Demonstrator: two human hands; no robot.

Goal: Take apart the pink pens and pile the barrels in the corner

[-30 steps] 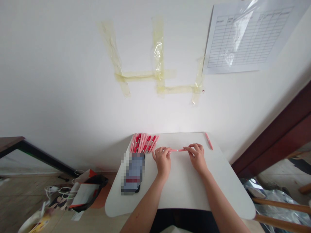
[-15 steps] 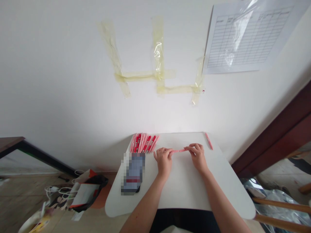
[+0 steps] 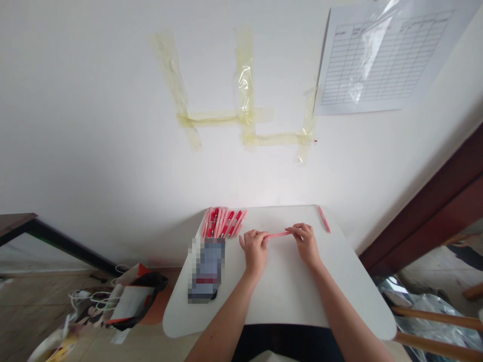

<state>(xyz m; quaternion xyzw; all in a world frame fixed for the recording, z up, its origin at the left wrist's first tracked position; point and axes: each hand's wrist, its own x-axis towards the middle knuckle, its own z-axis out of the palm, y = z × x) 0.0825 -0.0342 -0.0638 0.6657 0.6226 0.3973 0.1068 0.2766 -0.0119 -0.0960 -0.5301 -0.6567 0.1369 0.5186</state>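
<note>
A pink pen (image 3: 279, 235) is held nearly level across the lower centre of the frame, over the white table (image 3: 287, 294); one end is pinched in the closed fingertips of the left hand (image 3: 255, 249), the other in those of the right hand (image 3: 306, 245); the pale break seen mid-barrel a second ago can no longer be made out — the two parts now look butted together, so the joining may be judged nearly done; more pens (image 3: 221, 223) are bunched left of the hands; a lone pen (image 3: 324, 219) is set to their right.
</note>
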